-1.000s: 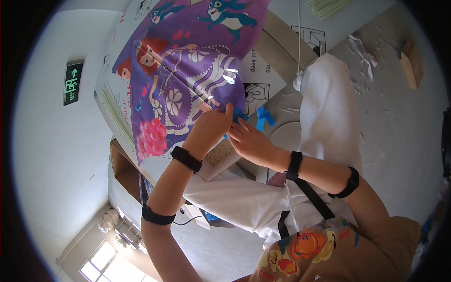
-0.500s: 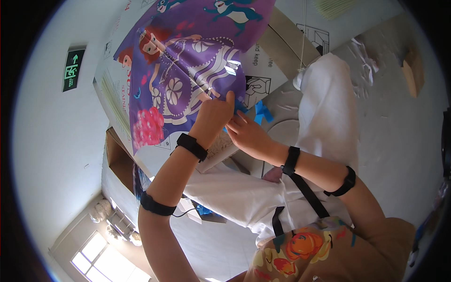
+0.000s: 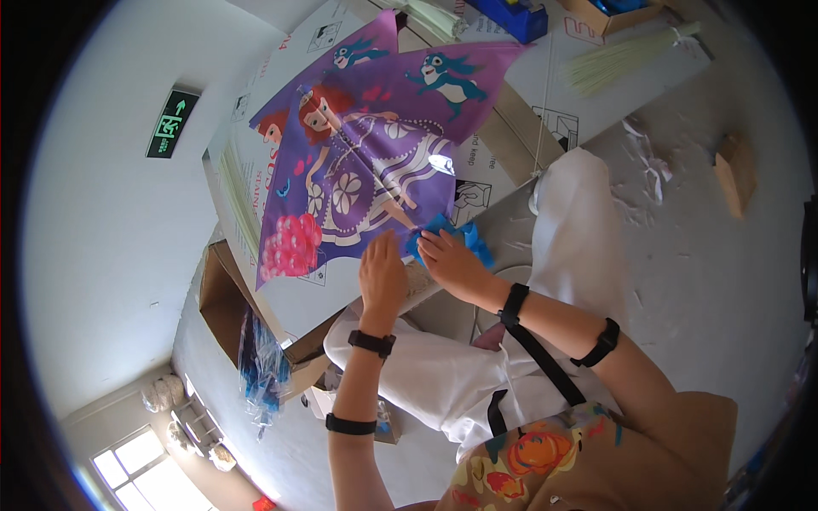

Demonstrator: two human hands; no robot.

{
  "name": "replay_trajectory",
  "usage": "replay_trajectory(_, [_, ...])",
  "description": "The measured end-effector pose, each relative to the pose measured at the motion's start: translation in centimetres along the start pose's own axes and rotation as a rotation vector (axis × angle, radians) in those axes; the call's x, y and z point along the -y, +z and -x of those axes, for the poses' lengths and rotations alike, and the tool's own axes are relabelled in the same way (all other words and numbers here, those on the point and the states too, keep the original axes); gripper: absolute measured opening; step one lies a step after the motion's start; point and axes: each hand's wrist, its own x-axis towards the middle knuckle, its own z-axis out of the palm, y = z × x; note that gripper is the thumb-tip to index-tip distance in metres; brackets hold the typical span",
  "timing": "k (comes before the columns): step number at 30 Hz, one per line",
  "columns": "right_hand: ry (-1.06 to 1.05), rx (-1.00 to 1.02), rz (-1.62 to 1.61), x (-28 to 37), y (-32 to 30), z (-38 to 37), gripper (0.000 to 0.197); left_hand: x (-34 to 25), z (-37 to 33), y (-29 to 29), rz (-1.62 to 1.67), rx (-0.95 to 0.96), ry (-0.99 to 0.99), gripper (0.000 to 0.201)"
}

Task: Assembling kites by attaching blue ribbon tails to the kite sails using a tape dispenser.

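Note:
A purple kite (image 3: 366, 157) printed with a princess and blue animals lies spread over cardboard in front of me. At its near point is a bunched strip of bright blue cloth (image 3: 477, 244). My right hand (image 3: 458, 268) has its fingers curled over this blue cloth, against the kite's near tip; part of the cloth is hidden under them. Just to the left, my left hand (image 3: 383, 277) is by the kite's near edge, back of the hand up. Its fingers reach forward, slightly blurred at the tips, and nothing shows in them.
Beneath the kite is a printed cardboard surface (image 3: 503, 170). Bundles of thin pale sticks (image 3: 626, 64) lie at the far right and left. A blue tape dispenser (image 3: 515, 19) stands at the back. An open carton (image 3: 223, 294) with plastic-wrapped blue items is at left. White scraps (image 3: 652, 166) litter the floor.
My left hand has come away from my right hand, moving left and nearer to me. More of the blue cloth now shows by the right hand. The view has shifted, revealing the kite's far end.

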Motion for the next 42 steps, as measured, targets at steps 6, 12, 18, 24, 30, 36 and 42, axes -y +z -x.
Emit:
replay_trajectory(6, [-0.024, -0.046, -0.155, 0.4, -1.8, 0.6, 0.04, 1.0, 3.4, 2.9, 0.351, 0.088, 0.142, 0.064])
replay_trajectory(12, [0.195, 0.017, -0.327, -1.3, -7.8, 7.5, 0.039, 1.1, 3.1, 3.4, 0.383, 0.039, 0.266, 0.057])
replay_trajectory(18, [0.459, 0.017, -0.586, -1.6, -9.5, 8.8, 0.036, 1.0, 4.2, 5.7, 0.212, -0.093, 0.075, 0.06])
replay_trajectory(24, [0.498, -0.052, -0.636, -2.6, -9.6, 6.0, 0.034, -0.5, 2.9, 3.0, 0.153, 0.121, 0.005, 0.061])
replay_trajectory(30, [0.496, -0.033, -0.591, -3.9, -9.2, 5.2, 0.034, 0.7, 4.0, 2.6, 0.23, 0.09, -0.113, 0.057])
replay_trajectory(36, [0.465, -0.139, -0.467, -5.7, -12.5, 7.5, 0.033, 0.5, 3.8, 2.0, 0.242, 0.004, -0.193, 0.054])
replay_trajectory(42, [0.58, -0.269, -0.474, -9.1, -16.8, 9.2, 0.032, -4.1, 1.3, 0.0, 0.453, -0.161, 0.021, 0.045])
